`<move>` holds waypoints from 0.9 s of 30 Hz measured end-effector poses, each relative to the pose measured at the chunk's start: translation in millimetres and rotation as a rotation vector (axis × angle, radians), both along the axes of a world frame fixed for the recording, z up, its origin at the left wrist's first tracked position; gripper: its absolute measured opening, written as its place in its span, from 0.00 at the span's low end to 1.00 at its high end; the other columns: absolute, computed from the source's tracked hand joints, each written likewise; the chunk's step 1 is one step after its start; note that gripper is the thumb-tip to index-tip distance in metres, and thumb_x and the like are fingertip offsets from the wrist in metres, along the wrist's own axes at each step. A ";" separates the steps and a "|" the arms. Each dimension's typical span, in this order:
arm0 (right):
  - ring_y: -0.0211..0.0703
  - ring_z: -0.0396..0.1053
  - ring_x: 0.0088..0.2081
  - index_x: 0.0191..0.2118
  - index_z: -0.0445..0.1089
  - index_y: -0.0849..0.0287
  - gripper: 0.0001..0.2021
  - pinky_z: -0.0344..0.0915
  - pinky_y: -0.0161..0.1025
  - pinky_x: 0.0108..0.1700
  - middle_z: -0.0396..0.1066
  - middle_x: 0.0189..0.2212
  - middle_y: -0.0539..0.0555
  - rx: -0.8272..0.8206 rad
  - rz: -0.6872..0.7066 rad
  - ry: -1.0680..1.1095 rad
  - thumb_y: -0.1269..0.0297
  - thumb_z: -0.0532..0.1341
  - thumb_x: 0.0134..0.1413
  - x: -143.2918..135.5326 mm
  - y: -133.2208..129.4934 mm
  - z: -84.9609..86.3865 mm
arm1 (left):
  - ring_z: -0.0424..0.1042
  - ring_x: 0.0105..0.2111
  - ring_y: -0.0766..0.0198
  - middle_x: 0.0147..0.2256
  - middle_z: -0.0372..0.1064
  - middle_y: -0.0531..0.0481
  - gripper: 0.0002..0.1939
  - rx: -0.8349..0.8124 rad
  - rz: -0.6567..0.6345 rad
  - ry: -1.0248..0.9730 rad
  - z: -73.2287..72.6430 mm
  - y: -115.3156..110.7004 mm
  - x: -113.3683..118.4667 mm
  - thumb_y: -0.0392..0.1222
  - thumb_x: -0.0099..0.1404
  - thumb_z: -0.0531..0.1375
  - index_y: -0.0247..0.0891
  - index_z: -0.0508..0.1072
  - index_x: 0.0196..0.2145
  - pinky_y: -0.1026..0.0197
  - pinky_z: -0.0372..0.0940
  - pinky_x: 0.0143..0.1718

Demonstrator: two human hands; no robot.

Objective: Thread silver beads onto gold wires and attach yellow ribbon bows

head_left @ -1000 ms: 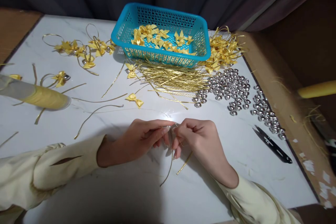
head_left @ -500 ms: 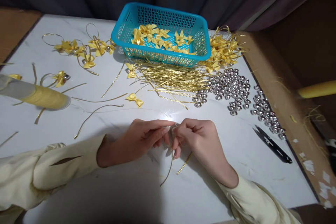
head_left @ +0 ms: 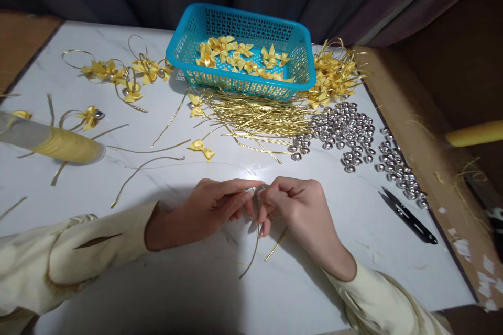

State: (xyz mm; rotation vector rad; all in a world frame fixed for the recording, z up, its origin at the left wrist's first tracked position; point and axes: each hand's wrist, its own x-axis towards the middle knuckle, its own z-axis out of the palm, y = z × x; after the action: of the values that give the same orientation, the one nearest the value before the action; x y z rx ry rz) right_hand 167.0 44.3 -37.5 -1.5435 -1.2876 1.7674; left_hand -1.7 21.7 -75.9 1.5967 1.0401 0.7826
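My left hand (head_left: 214,209) is closed, thumb against fingers, at the middle of the white table. Right beside it, my right hand (head_left: 296,204) pinches with its fingertips almost touching the left ones. Both hold a gold cord (head_left: 255,251), whose two ends hang below the fingers; its upper part is largely hidden by them. A thin thread (head_left: 196,163) runs across the table from the yellow spool (head_left: 70,147) toward my fingers. Just beyond the hands lies a yellow ribbon bow (head_left: 201,150).
A blue basket (head_left: 251,79) holds several yellow bows. In front lie gold cords (head_left: 263,118), with silver beads (head_left: 346,125) to their right. Black thread snips (head_left: 408,215) rest near the right edge. Bows with cord loops (head_left: 133,70) lie back left; more bows (head_left: 334,73) are piled back right.
Almost nothing differs. Both hands keep their place and their hold on the gold cord, with only a very slight shift at the fingertips.
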 end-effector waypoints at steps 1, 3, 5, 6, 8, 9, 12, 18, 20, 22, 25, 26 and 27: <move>0.38 0.67 0.12 0.13 0.59 0.59 0.11 0.63 0.33 0.21 0.67 0.11 0.48 -0.001 -0.003 0.003 0.74 0.52 0.40 -0.2 0.0 -0.1 | 0.65 0.21 0.70 0.24 0.73 0.50 0.16 0.000 0.001 0.006 -0.2 -0.2 -0.2 0.41 0.69 0.51 0.33 0.71 0.48 0.67 0.63 0.24; 0.38 0.67 0.13 0.13 0.60 0.59 0.11 0.63 0.34 0.22 0.67 0.11 0.48 0.000 -0.004 0.005 0.74 0.52 0.41 -0.6 -0.1 -0.5 | 0.65 0.21 0.70 0.24 0.72 0.50 0.16 -0.002 0.002 0.018 -0.4 -0.7 -0.5 0.41 0.69 0.51 0.33 0.71 0.48 0.68 0.63 0.24; 0.39 0.67 0.13 0.13 0.60 0.59 0.11 0.63 0.34 0.22 0.67 0.11 0.48 0.006 -0.005 0.008 0.73 0.53 0.41 -0.7 -0.2 -1.2 | 0.65 0.21 0.70 0.24 0.72 0.51 0.16 -0.006 0.005 0.024 -0.4 -1.2 -0.5 0.41 0.69 0.51 0.33 0.71 0.48 0.68 0.63 0.24; 0.39 0.67 0.13 0.13 0.60 0.59 0.11 0.63 0.35 0.21 0.67 0.11 0.48 0.006 -0.007 0.008 0.73 0.53 0.42 -0.7 -0.4 -1.6 | 0.65 0.21 0.70 0.24 0.72 0.51 0.16 -0.007 0.006 0.024 -0.4 -1.4 -0.4 0.40 0.69 0.51 0.33 0.72 0.48 0.68 0.63 0.24; 0.39 0.67 0.13 0.13 0.60 0.59 0.11 0.63 0.35 0.21 0.67 0.12 0.48 0.008 -0.013 0.006 0.73 0.54 0.42 -0.3 -0.8 -2.1 | 0.65 0.21 0.70 0.24 0.72 0.51 0.15 -0.007 0.006 0.025 -0.3 -1.6 -0.2 0.39 0.69 0.51 0.32 0.71 0.48 0.68 0.63 0.24; 0.39 0.67 0.13 0.13 0.60 0.59 0.11 0.63 0.35 0.21 0.67 0.12 0.48 0.009 -0.016 0.006 0.73 0.54 0.42 0.0 -1.0 -2.2 | 0.65 0.21 0.70 0.24 0.72 0.51 0.15 -0.005 0.007 0.026 -0.3 -1.6 -0.1 0.39 0.69 0.51 0.32 0.71 0.48 0.68 0.63 0.24; 0.39 0.67 0.13 0.14 0.60 0.59 0.11 0.63 0.34 0.21 0.67 0.12 0.48 0.013 -0.022 0.006 0.73 0.54 0.43 0.7 -1.2 -2.3 | 0.65 0.21 0.70 0.24 0.72 0.50 0.15 0.007 0.002 0.018 0.0 -1.1 0.0 0.38 0.69 0.51 0.31 0.71 0.48 0.69 0.62 0.24; 0.39 0.67 0.13 0.13 0.60 0.59 0.12 0.63 0.34 0.21 0.67 0.11 0.48 0.010 -0.018 0.013 0.73 0.53 0.42 -0.5 -1.3 -2.0 | 0.66 0.21 0.69 0.24 0.72 0.51 0.14 0.011 0.005 0.005 1.5 -1.8 -0.1 0.39 0.69 0.51 0.34 0.71 0.48 0.68 0.62 0.24; 0.39 0.67 0.13 0.13 0.60 0.59 0.12 0.63 0.34 0.21 0.66 0.11 0.47 0.010 -0.016 0.008 0.73 0.53 0.42 -1.1 -1.4 -2.0 | 0.66 0.22 0.69 0.24 0.72 0.51 0.14 0.020 0.003 0.009 2.0 -2.2 -0.2 0.39 0.69 0.51 0.34 0.71 0.48 0.68 0.62 0.24; 0.38 0.67 0.13 0.13 0.60 0.58 0.12 0.64 0.34 0.22 0.67 0.11 0.47 0.011 -0.016 0.007 0.73 0.53 0.42 -1.6 -1.4 -2.5 | 0.66 0.22 0.70 0.24 0.72 0.51 0.14 0.023 0.003 0.014 2.2 -2.3 -0.4 0.39 0.69 0.51 0.34 0.71 0.48 0.68 0.61 0.23; 0.38 0.67 0.13 0.13 0.60 0.58 0.12 0.64 0.35 0.22 0.67 0.11 0.48 0.011 -0.012 0.012 0.73 0.53 0.42 -2.3 -1.6 -3.9 | 0.65 0.22 0.70 0.24 0.72 0.51 0.14 0.022 -0.001 0.016 2.5 -1.8 -0.7 0.39 0.69 0.51 0.35 0.71 0.48 0.68 0.61 0.23; 0.39 0.67 0.13 0.13 0.60 0.59 0.12 0.64 0.35 0.22 0.67 0.11 0.48 0.012 -0.010 0.010 0.73 0.53 0.42 -2.4 -1.7 -4.2 | 0.65 0.22 0.70 0.25 0.72 0.51 0.14 0.025 -0.003 0.012 2.7 -1.6 -0.8 0.38 0.69 0.51 0.35 0.71 0.48 0.68 0.61 0.23; 0.38 0.67 0.13 0.13 0.60 0.59 0.12 0.63 0.34 0.22 0.67 0.11 0.48 0.015 -0.009 0.008 0.74 0.53 0.42 -2.5 -1.8 -4.3 | 0.66 0.22 0.70 0.25 0.73 0.50 0.13 0.027 -0.005 0.007 3.1 -1.4 -0.7 0.38 0.69 0.50 0.35 0.71 0.48 0.68 0.61 0.23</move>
State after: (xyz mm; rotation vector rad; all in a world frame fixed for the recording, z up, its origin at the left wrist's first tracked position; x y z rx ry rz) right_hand 164.5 42.5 -41.8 -1.5302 -1.2857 1.7529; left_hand -2.4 20.2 -72.8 1.6251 1.0343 0.7918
